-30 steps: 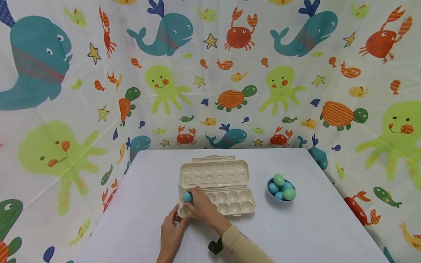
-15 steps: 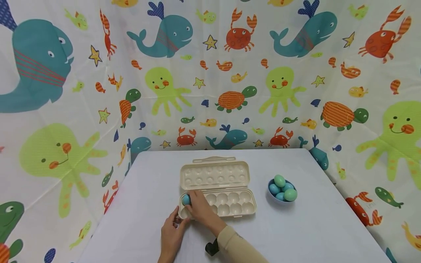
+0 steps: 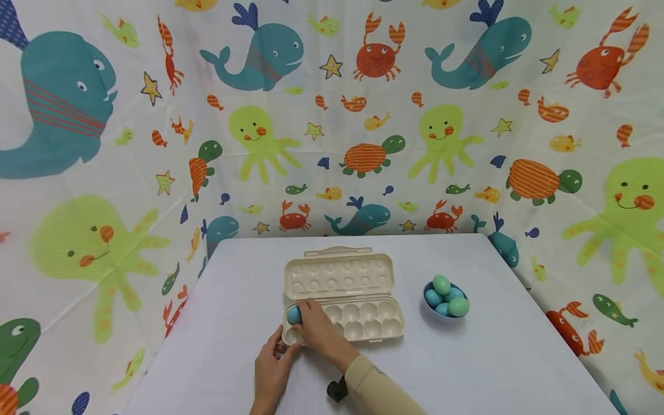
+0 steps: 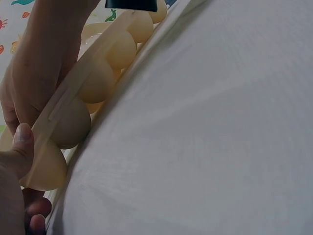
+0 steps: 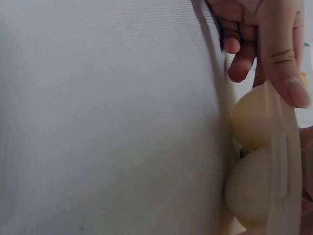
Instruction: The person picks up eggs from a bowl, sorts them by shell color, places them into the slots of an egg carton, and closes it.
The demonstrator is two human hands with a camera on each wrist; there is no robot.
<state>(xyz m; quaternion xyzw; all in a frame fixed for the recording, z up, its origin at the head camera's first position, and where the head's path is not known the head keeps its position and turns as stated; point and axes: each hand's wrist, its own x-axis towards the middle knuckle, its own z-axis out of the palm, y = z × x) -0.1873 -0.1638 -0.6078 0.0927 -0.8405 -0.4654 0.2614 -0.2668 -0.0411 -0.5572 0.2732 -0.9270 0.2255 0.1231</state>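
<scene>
In the head view, an open cream egg carton lies on the white table, its lid folded back. My right hand reaches over the front rim and holds a blue egg in the back-left cup. At the carton's front-left corner my left hand grips the edge. The left wrist view shows the left thumb on the rim, with other fingers lower down beside the cups. Much of the right hand's grip is hidden. The visible cups to the right hold no eggs.
Right of the carton stands a small blue bowl with several blue and green eggs. A dark object, apparently the wrist camera, sits at the right wrist. Cloth printed with sea animals surrounds the table's back and sides.
The blue egg and right hand have shifted slightly left and down into the back-left cup. The left hand keeps its grip on the carton corner. Little differs over the last half second.
</scene>
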